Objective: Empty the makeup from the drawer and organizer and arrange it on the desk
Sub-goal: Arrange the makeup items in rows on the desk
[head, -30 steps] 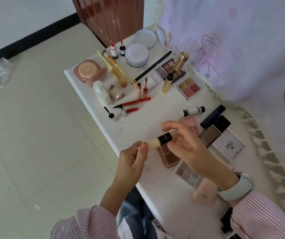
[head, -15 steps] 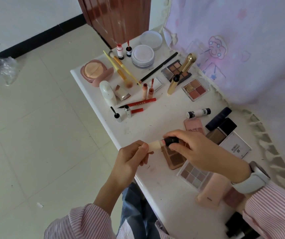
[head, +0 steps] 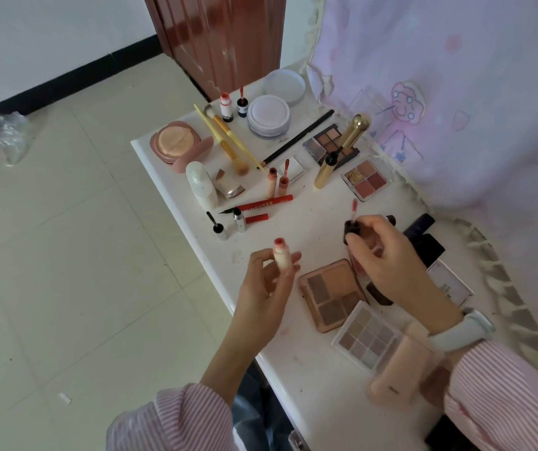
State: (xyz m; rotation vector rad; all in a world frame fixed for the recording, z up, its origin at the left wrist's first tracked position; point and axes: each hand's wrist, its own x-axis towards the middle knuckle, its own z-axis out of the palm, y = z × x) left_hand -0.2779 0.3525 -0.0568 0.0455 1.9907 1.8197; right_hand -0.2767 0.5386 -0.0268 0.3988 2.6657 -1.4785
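Observation:
My left hand [head: 266, 288] holds a small cream lip-gloss tube [head: 282, 255] upright over the front edge of the white desk [head: 313, 369], its mouth uncovered. My right hand [head: 388, 255] holds the tube's black cap [head: 350, 231], from which a pink-tipped wand [head: 353, 209] points up. The two parts are apart. Below my hands lie a brown eyeshadow palette [head: 332, 292] and a pale multi-pan palette [head: 366, 336]. Farther back the desk carries brushes, lip tubes, a red pen and more palettes.
A pink cushion compact [head: 176, 143], white round jars [head: 269, 115], a gold mascara [head: 342, 151] and a black pencil [head: 296, 138] fill the far end. A dark bottle [head: 423, 239] and a white box [head: 453, 284] sit behind my right hand. A pink curtain [head: 456, 76] hangs along the right.
The cap with its wand has come out of the tube. My right hand lifted it up and to the right, while my left hand turned the tube upright.

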